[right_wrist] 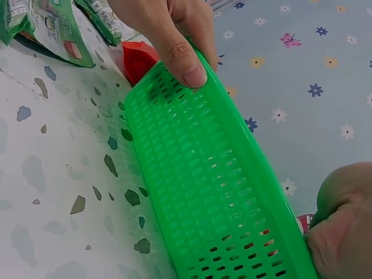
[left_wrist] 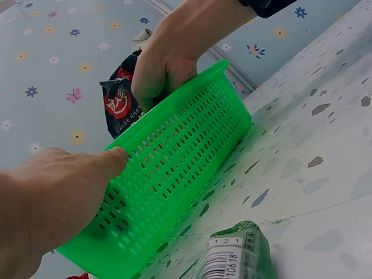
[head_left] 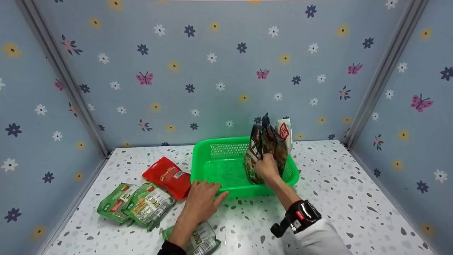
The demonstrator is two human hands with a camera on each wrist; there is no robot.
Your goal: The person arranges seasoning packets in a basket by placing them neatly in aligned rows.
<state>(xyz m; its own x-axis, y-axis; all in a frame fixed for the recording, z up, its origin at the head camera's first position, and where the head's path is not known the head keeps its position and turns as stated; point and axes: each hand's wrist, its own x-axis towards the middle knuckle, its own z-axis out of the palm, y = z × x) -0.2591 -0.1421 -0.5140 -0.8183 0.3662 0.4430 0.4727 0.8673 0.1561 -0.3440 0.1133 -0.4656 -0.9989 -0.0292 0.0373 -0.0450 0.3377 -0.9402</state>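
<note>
A green perforated plastic basket [head_left: 226, 191] stands near the back wall. My left hand [head_left: 203, 202] grips its front-left rim, thumb on the outer side, as the right wrist view shows. My right hand [head_left: 268, 168] reaches over the front rim among the upright bags at the basket's right end. Its curled fingers hold a dark food bag [head_left: 253, 156]; the fingertips are hidden. Another dark bag [head_left: 281, 156] stands just right of that hand, and a white bag with a red label [head_left: 285, 131] is behind it.
Left of the basket lies a red bag [head_left: 170, 177]. Two green bags [head_left: 115, 205] overlap beside it, and another green bag [head_left: 203, 241] lies under the left forearm. Patterned panels [head_left: 226, 71] enclose the speckled table [head_left: 354, 198] at the back and sides.
</note>
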